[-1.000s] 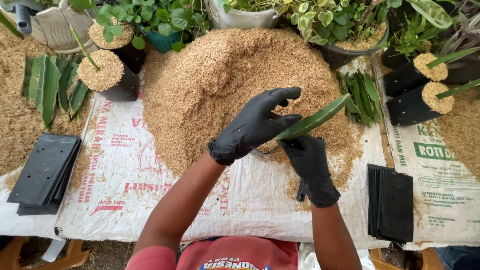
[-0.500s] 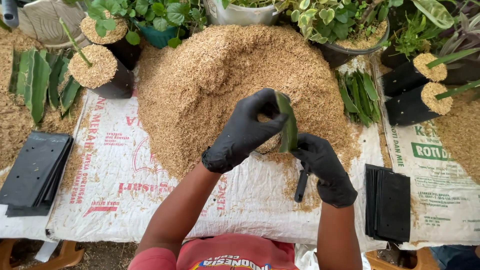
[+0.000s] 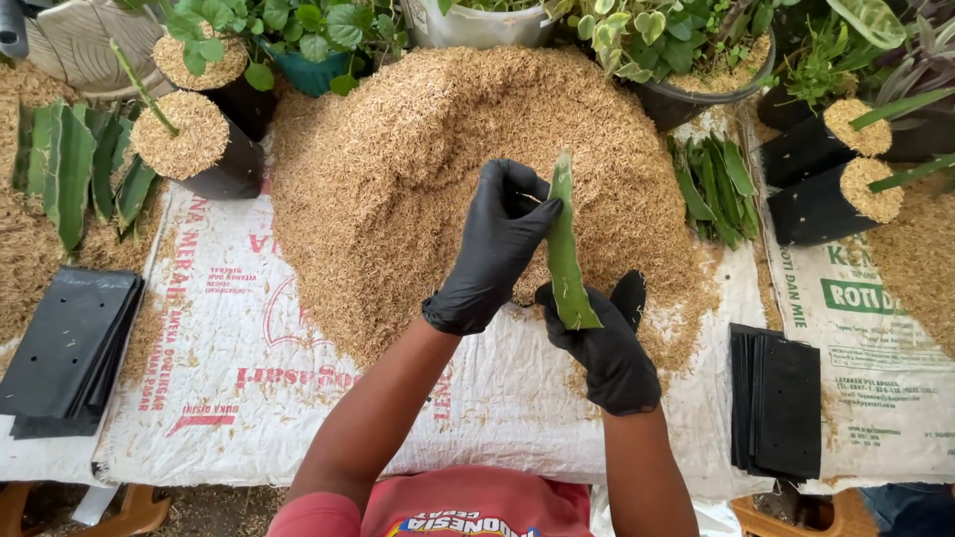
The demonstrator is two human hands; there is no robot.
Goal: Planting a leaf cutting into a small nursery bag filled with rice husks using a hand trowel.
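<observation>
Here the right hand [image 3: 602, 343] grips the base of a green cutting [image 3: 563, 249] standing upright, while the left hand [image 3: 497, 244] pinches it higher up.

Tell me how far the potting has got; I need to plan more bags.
Done: four husk-filled black bags hold cuttings, two at left and two at right. In hand: both hands, left and right, hold one cutting upright over the husk pile. Left: loose cuttings at left and right, plus flat empty bags and.
</observation>
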